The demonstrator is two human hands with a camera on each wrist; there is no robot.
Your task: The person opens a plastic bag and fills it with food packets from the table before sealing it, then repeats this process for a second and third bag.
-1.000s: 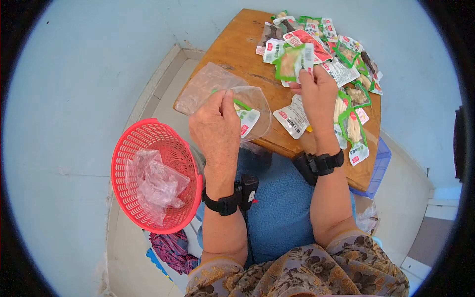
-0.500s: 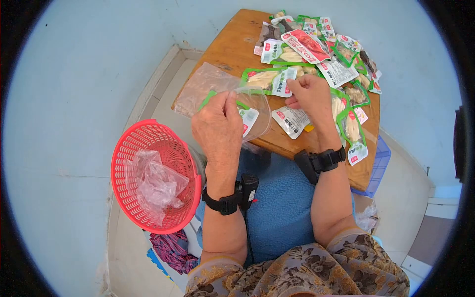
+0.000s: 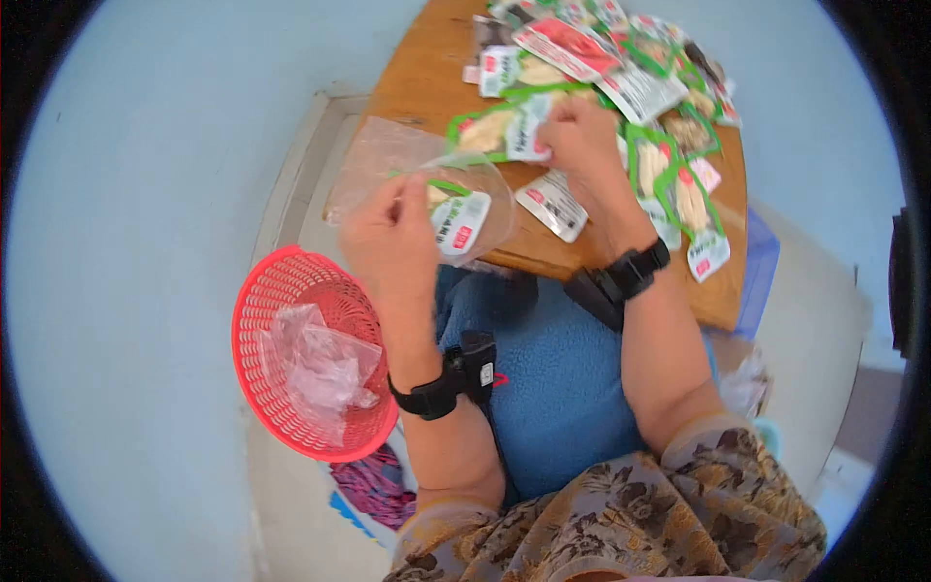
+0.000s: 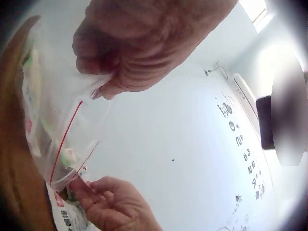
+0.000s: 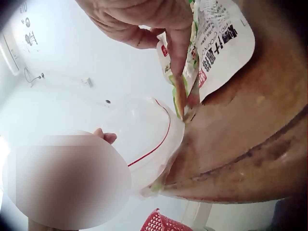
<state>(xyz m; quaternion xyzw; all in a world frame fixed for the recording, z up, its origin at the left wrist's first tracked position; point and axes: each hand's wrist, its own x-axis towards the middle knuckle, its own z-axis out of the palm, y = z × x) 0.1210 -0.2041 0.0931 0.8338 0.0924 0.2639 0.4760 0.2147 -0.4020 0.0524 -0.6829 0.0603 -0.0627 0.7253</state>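
Note:
My left hand [image 3: 393,242] pinches the rim of a clear zip bag [image 3: 373,160] at the table's left edge. Inside the bag lies a green-edged food packet [image 3: 461,223] with a white label. A red zip line [image 4: 66,137] runs along the bag's mouth in the left wrist view. My right hand [image 3: 587,141] pinches the white end of another green-edged packet [image 3: 490,131], whose far end points at the bag's opening. In the right wrist view my right fingers cover part of this packet [image 5: 166,57]. A white printed packet [image 3: 553,206] lies just below the right hand.
Several sealed packets, including a red one [image 3: 567,48], are heaped across the back and right of the wooden table [image 3: 402,82]. At my left stands a red basket [image 3: 254,359] with crumpled clear plastic [image 3: 320,364] in it. A blue crate [image 3: 759,267] sits beside the table's right edge.
The right hand has brought its green-edged packet from over the heap down and left, toward the bag. The left hand keeps its grip on the bag. The head view has shifted a little.

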